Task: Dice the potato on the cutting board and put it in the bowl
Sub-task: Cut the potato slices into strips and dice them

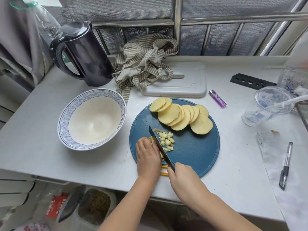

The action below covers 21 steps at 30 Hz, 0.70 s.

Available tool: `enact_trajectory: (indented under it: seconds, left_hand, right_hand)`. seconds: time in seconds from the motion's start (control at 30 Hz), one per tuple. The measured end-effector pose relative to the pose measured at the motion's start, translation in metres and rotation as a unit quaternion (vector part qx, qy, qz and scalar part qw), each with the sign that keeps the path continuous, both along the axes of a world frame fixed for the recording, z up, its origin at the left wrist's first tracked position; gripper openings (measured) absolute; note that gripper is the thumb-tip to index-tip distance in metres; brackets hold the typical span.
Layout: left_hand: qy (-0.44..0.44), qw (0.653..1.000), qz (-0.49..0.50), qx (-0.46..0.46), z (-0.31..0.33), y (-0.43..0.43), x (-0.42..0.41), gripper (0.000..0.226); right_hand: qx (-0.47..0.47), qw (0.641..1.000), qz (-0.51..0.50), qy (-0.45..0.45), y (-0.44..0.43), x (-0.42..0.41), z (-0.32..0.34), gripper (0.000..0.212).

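A round blue cutting board lies near the table's front edge. Several yellow potato slices fan across its far side. A small heap of diced potato sits at the board's left. My right hand grips the handle of a dark knife, whose blade comes down just left of the dice. My left hand, fingers curled, holds down potato strips against the blade's left side; they are mostly hidden under it. A white bowl with a blue patterned rim stands empty left of the board.
A black kettle stands at the back left, a striped cloth and a grey plastic board behind the cutting board. A purple lighter, clear plastic cups, a paper sheet and a pen lie to the right.
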<state>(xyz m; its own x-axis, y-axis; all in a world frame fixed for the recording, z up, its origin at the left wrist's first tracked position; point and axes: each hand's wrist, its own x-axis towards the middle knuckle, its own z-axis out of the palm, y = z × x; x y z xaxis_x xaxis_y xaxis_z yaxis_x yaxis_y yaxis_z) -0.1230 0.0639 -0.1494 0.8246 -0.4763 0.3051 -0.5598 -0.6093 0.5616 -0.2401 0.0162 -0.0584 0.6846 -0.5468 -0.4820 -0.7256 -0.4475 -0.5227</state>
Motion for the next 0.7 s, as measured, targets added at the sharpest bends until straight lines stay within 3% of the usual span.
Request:
enact_trajectory:
  seconds: [0.43, 0.7]
  left_hand:
    - [-0.006, 1.000, 0.003, -0.003, -0.003, -0.001, 0.001, 0.018]
    - [-0.013, 1.000, 0.015, -0.010, -0.005, -0.002, 0.002, 0.018]
  right_hand:
    - [-0.032, 0.999, 0.015, 0.036, 0.007, 0.011, -0.015, 0.033]
    - [0.004, 1.000, -0.021, 0.017, -0.001, 0.026, -0.012, 0.035]
